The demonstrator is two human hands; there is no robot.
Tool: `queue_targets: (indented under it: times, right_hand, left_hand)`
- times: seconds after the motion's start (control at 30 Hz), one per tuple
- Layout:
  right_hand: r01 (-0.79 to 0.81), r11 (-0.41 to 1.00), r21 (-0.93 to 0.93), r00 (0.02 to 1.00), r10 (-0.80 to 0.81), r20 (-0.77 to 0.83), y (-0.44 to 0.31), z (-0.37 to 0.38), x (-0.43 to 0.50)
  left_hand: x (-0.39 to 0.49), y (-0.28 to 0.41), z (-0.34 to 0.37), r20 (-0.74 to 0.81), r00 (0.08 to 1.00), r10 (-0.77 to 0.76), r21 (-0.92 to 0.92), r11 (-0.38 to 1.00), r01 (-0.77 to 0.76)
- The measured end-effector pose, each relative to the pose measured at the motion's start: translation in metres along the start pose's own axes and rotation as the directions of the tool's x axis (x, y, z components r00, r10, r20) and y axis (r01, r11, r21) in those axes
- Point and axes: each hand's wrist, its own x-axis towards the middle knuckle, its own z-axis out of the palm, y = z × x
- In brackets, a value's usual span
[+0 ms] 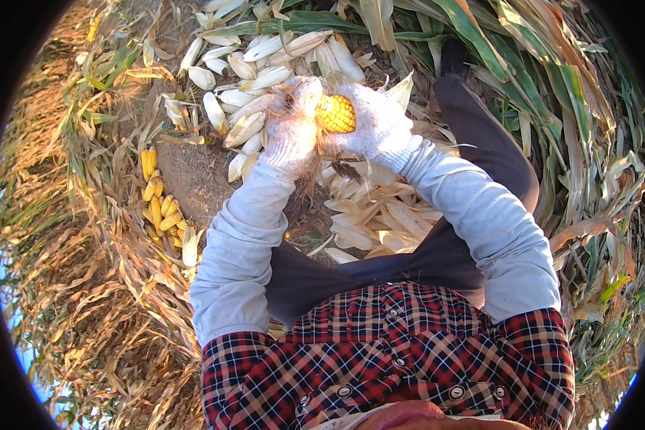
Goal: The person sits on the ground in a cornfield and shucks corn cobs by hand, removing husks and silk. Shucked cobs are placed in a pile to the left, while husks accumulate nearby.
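Observation:
Between my two hands is a yellow ear of corn, its bare kernels showing in the gap. My right hand, in a whitish knit glove, grips it from the right. My left hand, gloved alike, closes around the ear's left part, which is hidden by the fingers. Strands of brown corn silk cling to the left glove and hang below it. Just past my hands lies a pile of ears in pale husks.
Husked yellow ears lie in a heap at the left. Loose dry husks are strewn between my legs. Cut corn stalks and leaves bank up on the right beside my leg. Dry stalks cover the left side.

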Motion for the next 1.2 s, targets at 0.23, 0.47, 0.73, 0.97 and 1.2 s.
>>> queue_targets:
  times: [0.23,0.47,0.73,0.97,1.2]
  right_hand:
    - [0.124,0.976,0.178,0.992,-0.115,-0.059,-0.004,-0.004,-0.003]
    - [-0.246,0.769,0.590,0.950,0.311,-0.009,0.017,0.014,0.009]
    - [-0.156,0.840,0.520,0.975,0.215,-0.054,0.022,0.010,0.008]
    - [-0.072,0.184,0.980,0.932,0.363,0.001,0.029,-0.005,0.027]
    - [0.005,0.032,0.999,0.850,0.526,-0.021,0.043,-0.029,0.031]
  left_hand:
    - [-0.002,-0.009,-0.011,0.295,0.940,0.171,0.103,0.972,-0.210]
    - [0.005,0.020,-0.014,0.169,0.986,-0.010,-0.164,0.986,0.038]
    - [-0.014,0.062,-0.018,0.183,0.983,0.036,0.426,0.898,-0.112]
    - [-0.007,0.056,-0.052,0.276,0.960,-0.038,0.222,0.975,-0.025]
    - [-0.011,0.037,-0.068,0.778,0.617,-0.119,0.616,0.344,-0.709]
